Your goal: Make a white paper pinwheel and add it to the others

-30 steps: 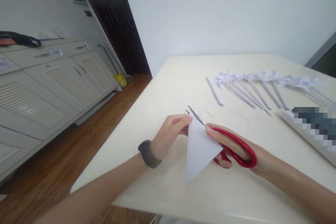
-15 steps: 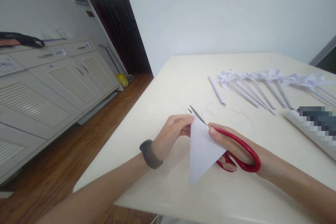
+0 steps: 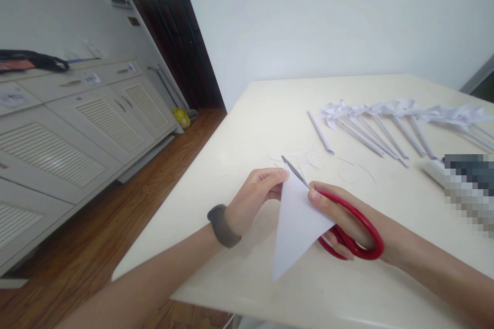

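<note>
**Paper triangle held at near edge of worktop, scissors at its top**

Far left: white louvred cabinets [image 3: 73,139] along the wall, wooden floor [image 3: 116,216] between them and the worktop [image 3: 270,113]. Left hand [image 3: 252,198], dark band [image 3: 223,225] on the wrist, sits near the worktop's near edge; its fingers [image 3: 276,177] pinch the upper left corner of a white paper triangle [image 3: 295,223]. The triangle is lifted off the worktop, point hanging toward the near edge. Right hand [image 3: 347,218], just right of the paper, has fingers closed through the red handles of the scissors [image 3: 347,231]; the blades cross the triangle's top edge, nearly shut. Thin paper shavings [image 3: 306,159] lie just beyond the blade tips. Toward the right far corner: a row of white paper pinwheels [image 3: 389,118] on rolled stems. Right edge: a blurred object.
</note>
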### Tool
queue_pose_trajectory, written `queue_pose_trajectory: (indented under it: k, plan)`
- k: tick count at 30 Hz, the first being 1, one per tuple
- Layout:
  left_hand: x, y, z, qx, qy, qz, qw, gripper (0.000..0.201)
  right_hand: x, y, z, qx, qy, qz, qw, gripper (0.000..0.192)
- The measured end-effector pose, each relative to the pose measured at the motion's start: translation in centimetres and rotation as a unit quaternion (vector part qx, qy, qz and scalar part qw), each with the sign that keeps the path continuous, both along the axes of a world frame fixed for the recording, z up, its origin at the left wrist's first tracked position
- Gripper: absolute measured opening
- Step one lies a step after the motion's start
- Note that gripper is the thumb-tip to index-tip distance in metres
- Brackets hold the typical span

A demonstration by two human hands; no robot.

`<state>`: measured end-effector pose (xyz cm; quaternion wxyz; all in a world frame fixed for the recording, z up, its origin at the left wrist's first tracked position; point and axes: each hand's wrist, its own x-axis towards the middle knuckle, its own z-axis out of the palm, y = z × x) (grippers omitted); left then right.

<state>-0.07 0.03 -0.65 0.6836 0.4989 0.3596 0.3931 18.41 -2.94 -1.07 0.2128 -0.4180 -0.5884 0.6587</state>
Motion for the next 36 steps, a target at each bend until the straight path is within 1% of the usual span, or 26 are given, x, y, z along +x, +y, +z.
queue_pose_trajectory:
  k: [3,7,12,16,18,22,25,28,33,36]
  plan:
    - [0.0,0.1,0.0,0.004,0.013,-0.004,1.0,0.026,0.0,0.3,0.8,0.014,-0.019,-0.01,1.0,0.033]
    - [-0.1,0.1,0.0,-0.001,0.032,-0.015,0.999,0.025,0.4,0.9,1.6,0.04,-0.013,-0.029,0.999,0.034]
    - [-0.1,0.2,0.0,0.01,0.065,-0.029,0.997,0.03,1.4,1.6,1.9,0.064,-0.039,-0.082,0.994,0.027]
    - [0.0,0.2,-0.1,0.025,0.124,-0.058,0.99,0.032,1.9,2.2,1.9,0.085,-0.025,-0.091,0.992,0.017]
    - [0.0,0.2,-0.3,0.048,0.154,-0.072,0.984,0.033,2.0,2.3,1.9,0.077,-0.016,-0.084,0.993,0.017]
    - [0.1,0.0,-0.5,0.127,0.201,-0.093,0.967,0.036,2.0,2.1,1.8,0.041,0.004,-0.055,0.998,0.02]
    - [0.2,-0.1,-0.4,0.159,0.217,-0.111,0.957,0.036,1.7,2.0,1.8,0.035,0.017,-0.06,0.997,0.025]
    - [0.3,-0.1,-0.4,0.161,0.219,-0.123,0.954,0.036,1.4,1.9,1.8,0.036,0.02,-0.073,0.997,0.027]
    - [0.3,-0.2,-0.6,0.127,0.197,-0.128,0.964,0.033,1.3,1.8,1.5,0.026,0.039,-0.086,0.995,0.026]
    - [0.4,-0.2,-0.6,0.123,0.186,-0.125,0.967,0.033,1.4,1.9,1.4,0.022,0.045,-0.093,0.994,0.026]
